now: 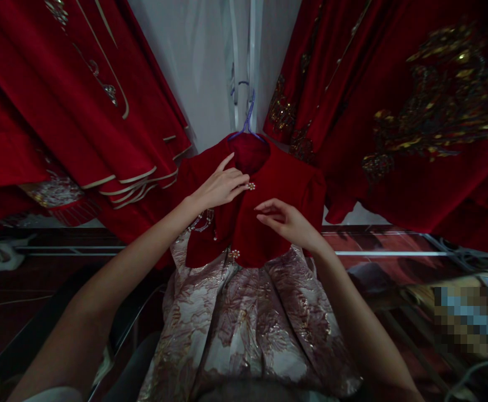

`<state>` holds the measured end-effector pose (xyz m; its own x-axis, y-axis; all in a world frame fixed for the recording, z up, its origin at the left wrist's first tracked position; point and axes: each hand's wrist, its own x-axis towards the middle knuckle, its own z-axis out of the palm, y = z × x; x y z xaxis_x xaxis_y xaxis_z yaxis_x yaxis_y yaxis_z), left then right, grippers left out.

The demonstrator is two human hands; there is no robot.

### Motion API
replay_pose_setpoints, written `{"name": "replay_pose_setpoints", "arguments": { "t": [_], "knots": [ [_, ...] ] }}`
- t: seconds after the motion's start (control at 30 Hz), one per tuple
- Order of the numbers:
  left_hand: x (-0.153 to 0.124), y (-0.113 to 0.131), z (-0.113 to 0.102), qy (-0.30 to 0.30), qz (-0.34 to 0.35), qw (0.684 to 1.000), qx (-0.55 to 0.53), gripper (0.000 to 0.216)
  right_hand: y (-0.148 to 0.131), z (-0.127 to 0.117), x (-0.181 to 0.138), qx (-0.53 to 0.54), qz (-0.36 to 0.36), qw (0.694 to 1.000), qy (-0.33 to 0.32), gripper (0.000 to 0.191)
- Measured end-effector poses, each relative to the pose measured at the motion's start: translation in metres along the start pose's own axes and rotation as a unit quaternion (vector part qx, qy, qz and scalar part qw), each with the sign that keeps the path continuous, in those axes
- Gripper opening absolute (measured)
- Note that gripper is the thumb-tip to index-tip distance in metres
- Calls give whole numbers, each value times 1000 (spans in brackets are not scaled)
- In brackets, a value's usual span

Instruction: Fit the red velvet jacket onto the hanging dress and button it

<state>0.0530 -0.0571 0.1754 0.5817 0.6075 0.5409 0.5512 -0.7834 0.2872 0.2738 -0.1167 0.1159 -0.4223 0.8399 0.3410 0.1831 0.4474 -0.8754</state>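
Note:
A small dress hangs in front of me on a blue hanger (247,120). Its top is a dark red velvet jacket (286,184) and its skirt is pale brocade with a gold pattern (244,324). My left hand (221,184) rests on the jacket just below the collar, its fingertips pinched on a pearl button (251,186) at the front opening. My right hand (288,220) hovers at the jacket's front edge a little lower, fingers curled and slightly apart, holding nothing I can make out. A second pearl button (233,254) sits at the jacket's hem.
Red embroidered garments hang on both sides, one at the left (72,106) and one at the right (415,123) with gold thread. A white rail post (244,61) stands behind the hanger. Cables (1,254) lie on the dark floor at the left.

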Motion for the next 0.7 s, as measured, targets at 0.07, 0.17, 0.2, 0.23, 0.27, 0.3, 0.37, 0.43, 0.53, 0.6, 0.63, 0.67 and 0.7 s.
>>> {"name": "replay_pose_setpoints", "arguments": {
  "t": [0.07,0.17,0.2,0.23,0.27,0.3,0.37,0.43,0.53,0.6,0.63,0.67,0.7],
  "knots": [
    [-1,-3,2,14,16,1000,4,7,-6,5,15,-20,-40,995,90,20],
    [-4,-6,7,23,58,994,85,17,-18,19,42,-16,-127,967,218,20],
    [-4,-6,9,25,66,989,128,20,-23,24,52,2,-155,957,246,20],
    [-5,-7,11,28,69,982,174,23,-26,30,61,25,-175,950,258,21],
    [-5,-7,12,29,68,973,219,25,-30,36,70,46,-186,947,259,22],
    [-5,-8,13,28,66,963,258,27,-32,41,78,64,-192,946,254,24],
    [-6,-8,14,24,64,947,313,29,-34,47,90,90,-192,946,244,27],
    [-7,-7,13,14,67,936,345,30,-33,48,94,106,-191,943,249,28],
    [-9,-4,11,9,64,933,355,30,-29,42,89,117,-188,938,269,27],
    [-10,-2,9,15,63,939,339,26,-26,37,83,114,-177,938,276,25],
    [-10,-1,8,19,67,942,327,25,-26,34,81,113,-171,939,276,26],
    [-10,-1,8,23,74,945,317,24,-26,33,80,112,-165,941,274,26],
    [-9,0,8,28,83,947,308,23,-27,32,79,113,-159,943,269,27]
  ]
}}
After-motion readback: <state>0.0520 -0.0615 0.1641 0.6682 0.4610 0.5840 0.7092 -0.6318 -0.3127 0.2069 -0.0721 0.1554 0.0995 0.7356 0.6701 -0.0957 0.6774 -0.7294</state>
